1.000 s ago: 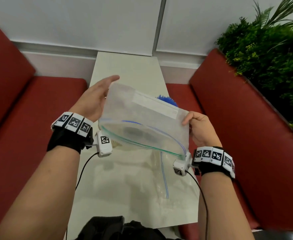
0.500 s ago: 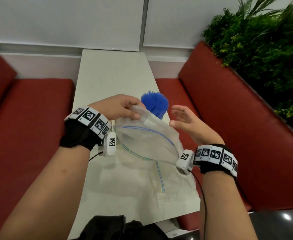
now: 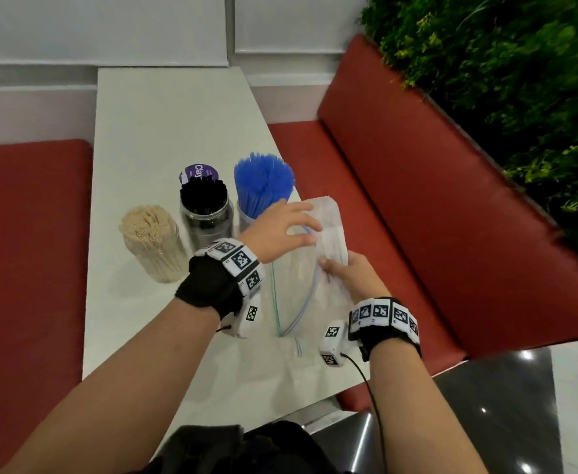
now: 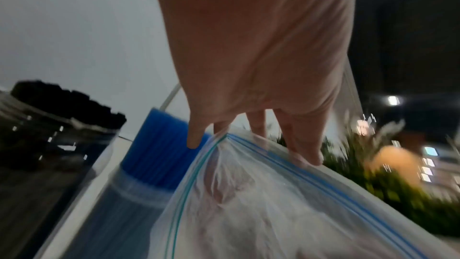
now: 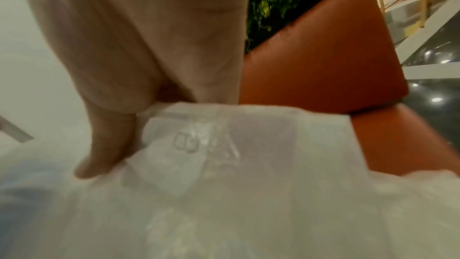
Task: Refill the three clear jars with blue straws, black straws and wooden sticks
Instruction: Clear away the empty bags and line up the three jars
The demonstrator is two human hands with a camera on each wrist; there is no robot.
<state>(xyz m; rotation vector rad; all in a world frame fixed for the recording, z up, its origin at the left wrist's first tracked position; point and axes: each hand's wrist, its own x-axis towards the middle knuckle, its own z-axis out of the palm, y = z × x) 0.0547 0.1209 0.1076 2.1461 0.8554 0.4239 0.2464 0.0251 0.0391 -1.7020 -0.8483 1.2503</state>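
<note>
The clear zip bag (image 3: 309,268), held up a second ago, is now down on the table (image 3: 164,131) beside the blue straws (image 3: 263,183). Left hand (image 3: 277,230) lies spread flat on it; right hand (image 3: 352,275) pinches its edge.

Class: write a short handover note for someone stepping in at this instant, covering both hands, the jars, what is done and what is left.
Left hand: fingers spread flat on the empty zip bag.
Right hand: pinches the bag's edge.
All on the white table: wooden sticks, black straws and blue straws each stand full in a jar.
Done: refilling looks finished.
Left: probably flatten and put away the bag.
</note>
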